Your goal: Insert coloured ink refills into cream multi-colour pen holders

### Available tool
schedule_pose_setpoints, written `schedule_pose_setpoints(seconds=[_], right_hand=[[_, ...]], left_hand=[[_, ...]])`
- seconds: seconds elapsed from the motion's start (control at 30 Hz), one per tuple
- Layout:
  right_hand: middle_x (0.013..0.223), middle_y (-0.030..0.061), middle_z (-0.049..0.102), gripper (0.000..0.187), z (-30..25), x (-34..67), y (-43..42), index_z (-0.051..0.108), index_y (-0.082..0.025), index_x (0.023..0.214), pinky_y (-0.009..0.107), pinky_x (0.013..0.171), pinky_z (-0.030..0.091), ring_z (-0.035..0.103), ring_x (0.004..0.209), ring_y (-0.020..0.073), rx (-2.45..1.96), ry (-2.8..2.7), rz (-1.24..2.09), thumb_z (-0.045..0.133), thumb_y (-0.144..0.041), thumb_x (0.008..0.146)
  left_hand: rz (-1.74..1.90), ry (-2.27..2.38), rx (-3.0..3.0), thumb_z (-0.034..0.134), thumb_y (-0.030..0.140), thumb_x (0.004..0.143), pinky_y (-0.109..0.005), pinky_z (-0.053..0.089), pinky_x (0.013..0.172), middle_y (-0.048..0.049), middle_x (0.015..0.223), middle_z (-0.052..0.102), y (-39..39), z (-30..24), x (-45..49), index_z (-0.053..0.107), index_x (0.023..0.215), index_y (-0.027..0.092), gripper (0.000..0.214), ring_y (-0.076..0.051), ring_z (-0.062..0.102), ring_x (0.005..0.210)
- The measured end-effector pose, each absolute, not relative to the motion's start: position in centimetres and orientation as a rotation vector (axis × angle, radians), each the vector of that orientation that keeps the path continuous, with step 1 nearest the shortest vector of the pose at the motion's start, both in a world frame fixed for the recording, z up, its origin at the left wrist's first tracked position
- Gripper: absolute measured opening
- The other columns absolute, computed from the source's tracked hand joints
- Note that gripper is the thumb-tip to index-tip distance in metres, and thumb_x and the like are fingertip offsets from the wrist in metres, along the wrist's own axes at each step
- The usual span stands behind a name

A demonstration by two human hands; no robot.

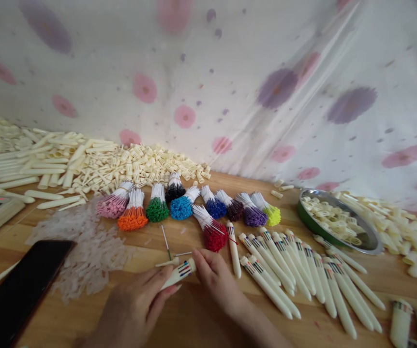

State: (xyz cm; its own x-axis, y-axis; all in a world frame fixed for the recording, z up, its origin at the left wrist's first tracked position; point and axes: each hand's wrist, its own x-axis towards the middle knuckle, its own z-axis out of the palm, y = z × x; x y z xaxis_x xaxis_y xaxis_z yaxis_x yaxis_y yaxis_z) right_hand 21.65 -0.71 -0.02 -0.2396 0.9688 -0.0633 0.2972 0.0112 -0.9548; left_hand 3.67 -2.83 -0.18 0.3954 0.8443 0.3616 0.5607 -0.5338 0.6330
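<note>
My left hand [141,297] is closed around a cream multicolour pen [182,272], its slots with coloured sliders facing up. At the pen's top end, the fingers of my right hand [217,278] are pinched together on it. A thin cream clip-like piece [167,263] sticks out above my left fingers. Just beyond lie loose refills, one with a green end [165,240]. Bundles of white refills with coloured ends stand further off, such as the red bundle [214,232], the orange bundle [132,212] and the blue bundle [182,207].
Assembled pens [295,266] lie in rows to the right. Behind them is a green-sided metal bowl [370,249] of small cream parts. Cream barrels and parts [121,162] are heaped at the back left. Clear plastic bits [85,246] and a black phone [23,290] lie left.
</note>
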Motion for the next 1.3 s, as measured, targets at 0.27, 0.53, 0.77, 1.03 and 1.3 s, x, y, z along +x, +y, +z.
schedule_pose_setpoints(seconds=[0.27,0.53,0.77,1.03,1.3], right_hand=[[0.055,-0.0056,0.031,0.046,0.6,23.3,0.0,0.039,-0.019,0.061,0.022,0.045,0.022,0.026,0.050,0.0087,-1.228,-1.638,1.332,0.034,-0.056,0.089],[0.053,-0.0065,0.026,0.048,-0.3,22.6,-0.1,0.034,-0.020,0.057,0.022,0.043,0.017,0.021,0.048,0.0077,-1.249,-1.605,1.388,0.038,-0.058,0.086],[0.051,-0.0059,0.031,0.052,-0.3,21.0,-0.4,0.033,-0.022,0.057,0.023,0.045,0.025,0.030,0.048,0.0098,-1.248,-1.337,1.242,0.030,-0.066,0.085],[0.076,-0.0008,0.052,0.037,0.2,20.4,-1.5,0.051,-0.020,0.085,0.027,0.070,0.040,0.050,0.072,0.0138,-0.987,-1.085,1.500,0.052,-0.058,0.081],[0.078,0.0007,0.057,0.038,-0.6,19.0,-2.0,0.058,-0.018,0.089,0.027,0.073,0.041,0.053,0.075,0.0146,-0.917,-1.065,1.648,0.068,-0.050,0.071]], left_hand=[[0.388,0.978,1.086,0.047,0.055,0.081,-0.023,0.047,0.053,-0.0009,0.079,0.071,-3.7,1.5,4.2,0.069,0.093,0.026,0.038,-0.014,0.061,0.056],[0.735,1.277,1.433,0.068,0.026,0.069,-0.024,0.041,0.058,0.0002,0.068,0.066,-3.0,0.1,4.3,0.066,0.076,0.023,0.008,-0.018,0.057,0.064],[0.737,1.259,1.422,0.058,0.034,0.080,-0.022,0.035,0.050,0.0042,0.058,0.057,-3.7,0.3,5.0,0.056,0.077,0.023,0.012,-0.016,0.051,0.054],[0.716,0.985,0.973,0.064,0.052,0.072,-0.020,0.037,0.047,0.0061,0.052,0.055,-3.8,-0.2,5.3,0.051,0.078,0.020,0.035,-0.011,0.050,0.048],[0.831,0.918,0.771,0.073,0.048,0.065,-0.022,0.044,0.046,0.0064,0.056,0.054,-4.1,0.0,5.9,0.057,0.079,0.019,0.035,-0.009,0.052,0.045]])
